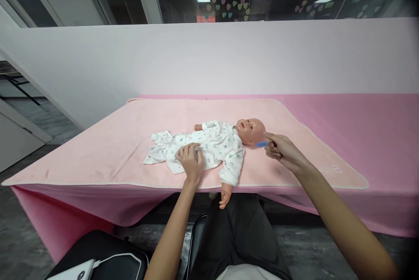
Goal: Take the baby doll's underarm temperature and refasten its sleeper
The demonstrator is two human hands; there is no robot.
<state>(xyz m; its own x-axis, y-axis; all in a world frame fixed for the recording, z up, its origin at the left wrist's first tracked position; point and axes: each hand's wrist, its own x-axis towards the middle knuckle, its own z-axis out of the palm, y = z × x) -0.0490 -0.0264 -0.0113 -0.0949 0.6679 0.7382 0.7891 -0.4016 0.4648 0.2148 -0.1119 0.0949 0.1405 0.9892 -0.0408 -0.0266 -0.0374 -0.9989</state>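
A baby doll lies on its back on a light pink mat, its head toward the right. It wears a white printed outfit, and one of its arms hangs over the near table edge. My left hand rests on the lower part of the outfit with bent fingers a little apart, apparently gripping nothing. Beside the doll's head, my right hand is closed around a small blue object. That object is blurred and mostly covered by my fingers, so its kind is unclear. The index finger points toward the top of the head.
A pink cloth covers the table under the mat and hangs down in front. A white wall with a window above stands behind. Lower left, a white device with a cable lies on a black seat.
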